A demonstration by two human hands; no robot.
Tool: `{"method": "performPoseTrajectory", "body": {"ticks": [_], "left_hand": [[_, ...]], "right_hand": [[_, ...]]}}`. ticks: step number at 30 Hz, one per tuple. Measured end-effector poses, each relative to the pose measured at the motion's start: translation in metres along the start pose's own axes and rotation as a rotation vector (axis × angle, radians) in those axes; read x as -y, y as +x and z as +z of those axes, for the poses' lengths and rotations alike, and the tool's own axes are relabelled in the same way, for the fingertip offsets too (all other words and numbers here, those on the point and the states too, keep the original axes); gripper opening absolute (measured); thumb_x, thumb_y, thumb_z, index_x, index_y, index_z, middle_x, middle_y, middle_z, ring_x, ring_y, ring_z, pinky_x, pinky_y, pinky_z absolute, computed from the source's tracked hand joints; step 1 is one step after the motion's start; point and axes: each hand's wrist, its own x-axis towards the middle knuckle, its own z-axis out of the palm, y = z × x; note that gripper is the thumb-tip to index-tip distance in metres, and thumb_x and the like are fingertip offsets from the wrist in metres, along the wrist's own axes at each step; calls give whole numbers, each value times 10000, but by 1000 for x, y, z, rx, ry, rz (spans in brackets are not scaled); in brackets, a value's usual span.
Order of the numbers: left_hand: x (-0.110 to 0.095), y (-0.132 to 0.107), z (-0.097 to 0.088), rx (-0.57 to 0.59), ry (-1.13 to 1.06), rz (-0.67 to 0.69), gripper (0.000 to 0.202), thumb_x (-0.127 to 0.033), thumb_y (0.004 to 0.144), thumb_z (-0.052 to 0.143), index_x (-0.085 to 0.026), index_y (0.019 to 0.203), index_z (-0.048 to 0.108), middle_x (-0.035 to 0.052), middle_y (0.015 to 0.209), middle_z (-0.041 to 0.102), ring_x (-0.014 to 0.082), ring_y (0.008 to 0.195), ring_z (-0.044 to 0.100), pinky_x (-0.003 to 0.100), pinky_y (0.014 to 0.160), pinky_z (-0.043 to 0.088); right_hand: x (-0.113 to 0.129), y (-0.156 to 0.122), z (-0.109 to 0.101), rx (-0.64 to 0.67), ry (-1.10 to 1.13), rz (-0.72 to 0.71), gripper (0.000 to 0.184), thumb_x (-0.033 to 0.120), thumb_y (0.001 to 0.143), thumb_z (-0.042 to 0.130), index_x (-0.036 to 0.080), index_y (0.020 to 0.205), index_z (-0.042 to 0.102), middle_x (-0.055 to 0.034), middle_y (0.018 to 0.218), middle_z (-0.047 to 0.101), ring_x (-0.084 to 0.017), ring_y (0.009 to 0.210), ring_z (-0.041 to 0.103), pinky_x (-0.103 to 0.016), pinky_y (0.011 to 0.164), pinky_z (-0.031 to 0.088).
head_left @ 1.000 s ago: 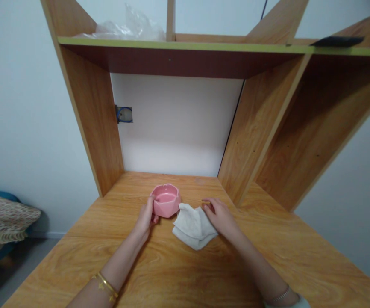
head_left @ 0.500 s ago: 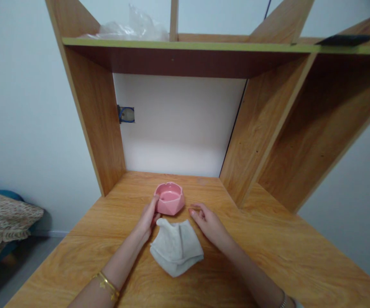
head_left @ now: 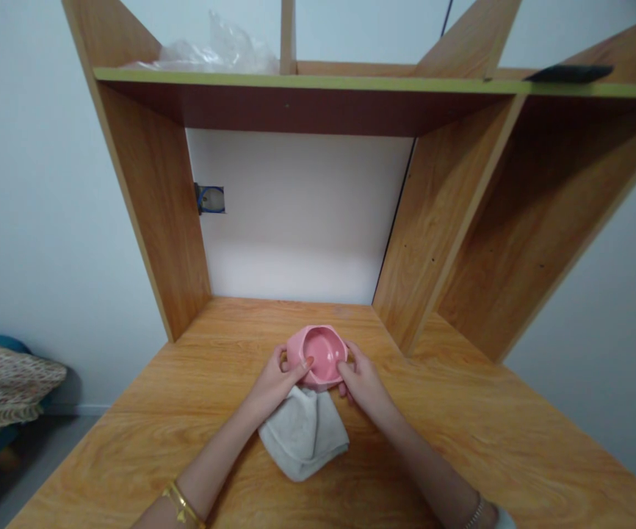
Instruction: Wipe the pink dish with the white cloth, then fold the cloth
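Note:
A pink faceted ashtray [head_left: 323, 355] with notches in its rim is tilted so that its round hollow faces me. My left hand [head_left: 282, 376] grips its left side, thumb over the rim. On the other side my right hand [head_left: 358, 375] holds the right edge, thumb at the rim and fingers behind. Just below the ashtray, a folded grey-white cloth [head_left: 305, 435] lies on the wooden desk [head_left: 230, 455] between my forearms. The ashtray's underside is hidden from view.
Upright wooden panels [head_left: 153, 220] rise at the left and right of the desk's back. Above runs a shelf [head_left: 296, 82] with a clear plastic bag [head_left: 213, 51] and a dark flat object [head_left: 571, 73]. An open socket box [head_left: 211, 199] sits in the back wall. Patterned fabric [head_left: 9, 378] is at far left.
My right hand has come in and taken hold of the ashtray. The ashtray has moved right and nearer, and is now tipped toward me. The cloth stays in about the same place.

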Motion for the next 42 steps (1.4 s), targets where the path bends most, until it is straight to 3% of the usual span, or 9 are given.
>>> {"method": "performPoseTrajectory", "body": {"ticks": [3, 6, 13, 20, 26, 28, 33, 38, 42], "left_hand": [[0, -1, -4, 25, 170, 125, 436, -482, 724, 553, -140, 994, 543, 31, 730, 645, 159, 690, 601, 243, 628, 440], [-1, -1, -10, -33, 352, 203, 363, -478, 767, 489, -146, 838, 619, 52, 806, 659, 176, 772, 595, 250, 699, 424], [2, 0, -13, -32, 512, 164, 495, -517, 824, 330, -145, 664, 617, 17, 563, 621, 160, 585, 578, 232, 562, 381], [10, 4, -14, -38, 460, 90, 456, -470, 796, 348, -145, 587, 591, 16, 497, 588, 151, 515, 540, 237, 534, 362], [6, 7, -22, -40, 431, 82, 450, -454, 789, 350, -143, 547, 567, 17, 493, 555, 130, 484, 496, 228, 501, 346], [-2, 3, -26, 13, 410, 103, 459, -462, 800, 348, -141, 560, 571, 21, 525, 561, 128, 522, 505, 223, 528, 360], [-32, -10, -34, 329, 452, 178, 338, -451, 764, 500, -134, 743, 616, 30, 712, 608, 126, 652, 518, 203, 578, 367], [-45, -14, -39, 474, 547, 130, 327, -454, 712, 577, -156, 841, 618, 17, 805, 612, 128, 705, 511, 195, 596, 369], [-39, -13, -44, 538, 587, 50, 383, -453, 671, 621, -165, 922, 599, 6, 820, 597, 122, 695, 504, 188, 580, 373]], "right_hand": [[-3, 8, -16, -117, -24, -11, 557, 279, 685, 351, 98, 1211, 364, 120, 296, 373, -103, 257, 390, -164, 289, 278], [-10, 17, -39, -222, -100, -18, 559, 264, 689, 348, 93, 1221, 380, 114, 290, 364, -111, 261, 392, -179, 305, 293], [-24, 28, -83, -411, -338, -1, 478, 232, 715, 357, 86, 1150, 493, 45, 419, 495, -120, 303, 450, -228, 371, 356], [-32, 29, -91, -456, -419, 22, 483, 229, 716, 356, 90, 1155, 500, -28, 602, 611, -125, 361, 492, -243, 433, 385], [-31, 28, -89, -460, -455, 34, 478, 233, 727, 345, 81, 1149, 509, -20, 543, 597, -134, 361, 507, -246, 456, 395], [-30, 28, -89, -459, -461, 38, 468, 237, 726, 351, 83, 1134, 522, -14, 529, 591, -136, 362, 509, -245, 453, 394], [-29, 30, -88, -449, -478, 38, 448, 260, 726, 349, 75, 1075, 559, -13, 524, 585, -140, 377, 517, -236, 436, 391], [-30, 29, -89, -456, -520, 35, 442, 294, 754, 332, 90, 1059, 577, -26, 518, 594, -160, 410, 538, -258, 489, 405], [-26, 28, -89, -539, -574, 21, 481, 356, 772, 356, 87, 1135, 523, -125, 796, 652, -221, 685, 604, -316, 656, 421]]}}
